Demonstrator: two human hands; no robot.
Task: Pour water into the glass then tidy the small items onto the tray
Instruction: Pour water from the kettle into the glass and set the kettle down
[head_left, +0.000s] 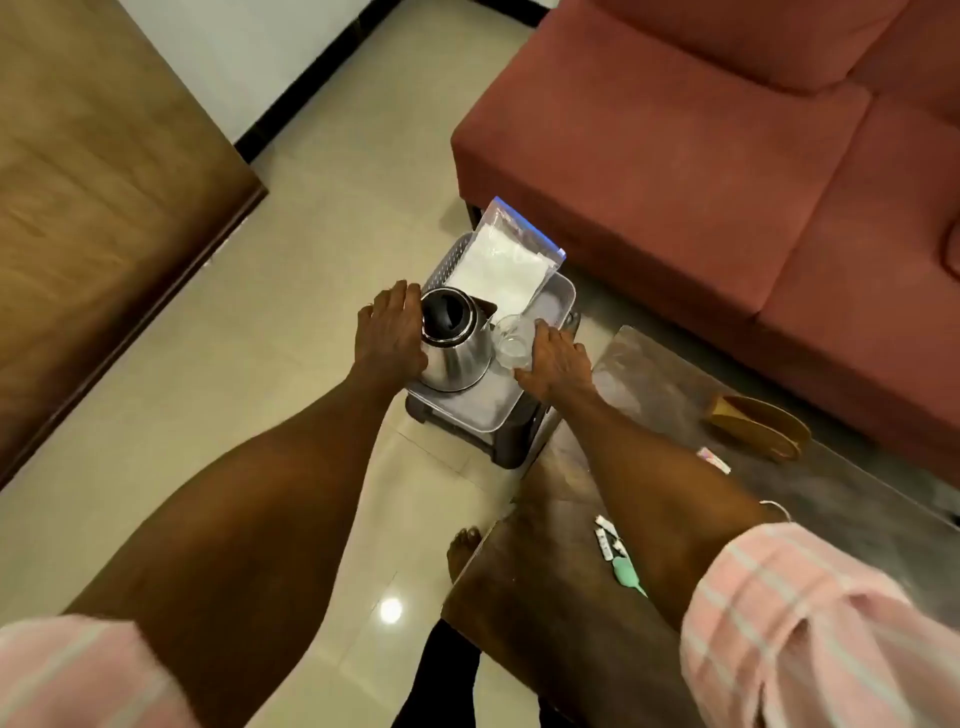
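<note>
A steel kettle (456, 338) with a black lid stands on a pale tray (467, 413) that sits on a low stool. My left hand (389, 332) is wrapped round the kettle's left side, where the handle is hidden. A clear glass (511, 340) stands just right of the kettle's spout, and my right hand (553, 361) holds it from the right. A zip bag of white material (504, 260) leans in the tray's far part. Small items lie on the dark table: white packets (609, 538), a mint-green tool (626, 571) and a small box (714, 460).
A red sofa (701, 156) fills the upper right. The dark low table (597, 623) is at the lower right, with a wooden dish (761, 426) on it. A wooden panel (93, 208) stands at the left. My bare foot (462, 548) is on the tiled floor.
</note>
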